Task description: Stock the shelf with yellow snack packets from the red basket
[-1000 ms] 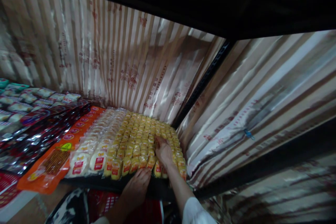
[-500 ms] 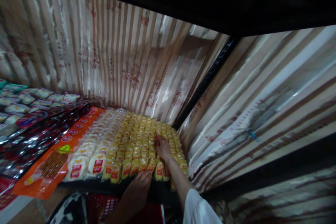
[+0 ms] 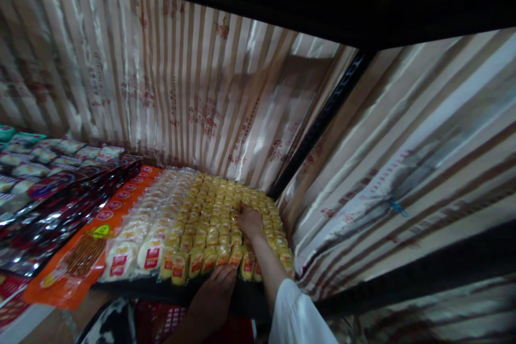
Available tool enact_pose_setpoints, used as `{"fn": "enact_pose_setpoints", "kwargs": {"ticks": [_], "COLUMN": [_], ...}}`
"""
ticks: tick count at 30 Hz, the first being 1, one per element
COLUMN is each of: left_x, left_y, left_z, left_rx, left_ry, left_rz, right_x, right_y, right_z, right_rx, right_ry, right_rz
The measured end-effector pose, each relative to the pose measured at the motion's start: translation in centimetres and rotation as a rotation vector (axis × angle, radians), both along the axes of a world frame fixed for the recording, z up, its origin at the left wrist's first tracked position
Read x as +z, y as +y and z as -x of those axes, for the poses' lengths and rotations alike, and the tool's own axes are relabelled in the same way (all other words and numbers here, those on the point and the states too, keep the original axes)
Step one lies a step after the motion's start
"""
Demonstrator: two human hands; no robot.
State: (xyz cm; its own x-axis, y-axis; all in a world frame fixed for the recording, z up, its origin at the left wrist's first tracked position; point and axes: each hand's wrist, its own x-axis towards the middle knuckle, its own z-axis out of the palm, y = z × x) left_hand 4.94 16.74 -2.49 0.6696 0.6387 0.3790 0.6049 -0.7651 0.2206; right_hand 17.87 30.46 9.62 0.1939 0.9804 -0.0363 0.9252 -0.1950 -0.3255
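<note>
**Hands on the yellow snack rows, shelf corner**

Shelf lined with striped glossy backing; dark upper shelf overhead. Yellow snack packets fill the right corner in tight rows, beside white round packets, then orange packs, then dark foil packs further left.

Right hand lies flat on the yellow rows, fingers spread and pressing, clamped on nothing. Left hand cups the front-row packets at the shelf lip; whether it pinches one, cannot tell.

Judgement: packets look light, soft and slick-filmed, likely to slide or topple in rows. Best taken at the top seal or pushed flat-palmed, several at once.
</note>
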Motion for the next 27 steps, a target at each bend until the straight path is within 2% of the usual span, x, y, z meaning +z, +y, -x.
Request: {"fn": "enact_pose_setpoints", "kwargs": {"ticks": [6, 11, 17, 27], "left_x": [-0.5, -0.5, -0.7, -3.0], "left_y": [0.0, 0.0, 0.1, 0.2], "left_z": [-0.1, 0.0, -0.1, -0.1], "left_rx": [0.011, 0.011, 0.011, 0.035], "left_ry": [-0.003, 0.005, 0.004, -0.013], "left_rz": [-0.062, -0.087, -0.095, -0.100], "right_x": [-0.4, -0.7, -1.2, -1.3], "right_y": [-0.6, 0.3, 1.0, 2.0], "right_z": [-0.8, -0.3, -0.5, 0.2], "right_rx": [0.044, 0.014, 0.063, 0.023], "right_ry": [0.093, 0.093, 0.142, 0.183], "right_rz": [-0.053, -0.060, -0.066, -0.096]}}
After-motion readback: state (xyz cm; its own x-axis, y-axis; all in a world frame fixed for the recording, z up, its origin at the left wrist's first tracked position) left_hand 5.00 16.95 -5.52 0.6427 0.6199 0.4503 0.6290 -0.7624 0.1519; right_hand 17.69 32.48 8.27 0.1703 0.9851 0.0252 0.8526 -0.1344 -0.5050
